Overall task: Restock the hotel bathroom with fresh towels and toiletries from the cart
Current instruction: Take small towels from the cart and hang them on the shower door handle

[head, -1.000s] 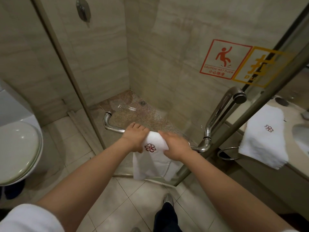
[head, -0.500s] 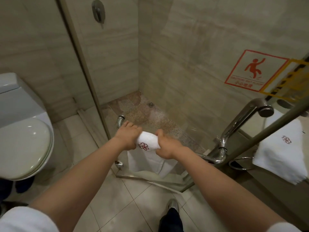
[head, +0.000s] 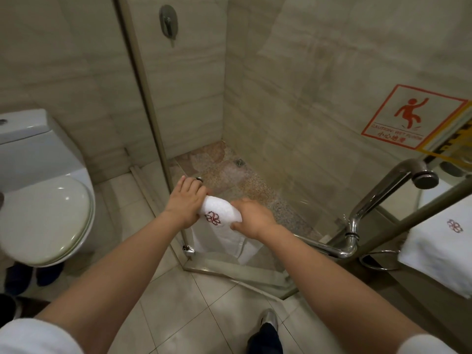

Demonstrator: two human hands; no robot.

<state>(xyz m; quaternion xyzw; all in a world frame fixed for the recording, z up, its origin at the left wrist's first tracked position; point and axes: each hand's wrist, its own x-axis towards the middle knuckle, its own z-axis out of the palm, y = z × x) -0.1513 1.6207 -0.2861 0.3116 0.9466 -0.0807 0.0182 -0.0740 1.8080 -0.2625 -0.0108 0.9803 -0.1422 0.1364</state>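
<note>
Left hand (head: 185,201): fingers curled over the left end of the towel (head: 221,213), gripping it.
Right hand (head: 252,221): fingers and thumb clamped on its right end.
Towel: folded over the shower-door bar (head: 329,247), crest up, tail hanging near.
Change: towel and hands have slid left along the bar — now at its left end.
Meaning: hanging looks nearly done — probably only straightening left.

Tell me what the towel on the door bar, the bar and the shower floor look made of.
Towel: white terry cloth, likely cotton; nubbly looped pile, red embroidered emblem.
Bar: polished metal, probably chrome-plated or stainless; mirror-bright highlights.
Shower floor: small mosaic stone or tile, mottled brown and pink; which one is unclear.
</note>
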